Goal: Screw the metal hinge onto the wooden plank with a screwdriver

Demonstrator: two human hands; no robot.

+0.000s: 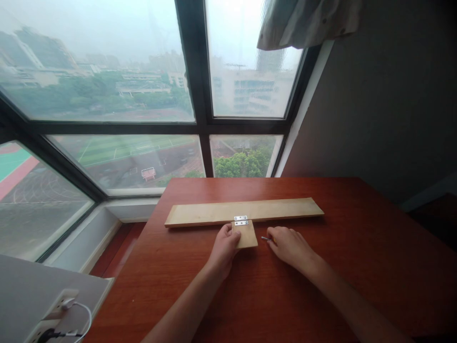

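Note:
A long pale wooden board (203,212) lies across the table. At the middle of its near edge, a silver metal hinge (241,220) joins it to a small square wooden piece (246,237). My left hand (225,245) grips the left side of that small piece, thumb on top and fingers beneath. To the right of it, my right hand (287,244) is closed around a tool with a thin metal shaft, which looks like a screwdriver (266,238). Its shaft points left toward the small piece, apart from it; most of the handle is hidden in my fingers.
The reddish-brown wooden table (342,286) reaches to the windows (246,126) at the back. A dark wall (371,105) rises on the right. At the lower left, a white cable (87,309) hangs from a wall socket (62,305). A curtain (307,24) hangs at the top.

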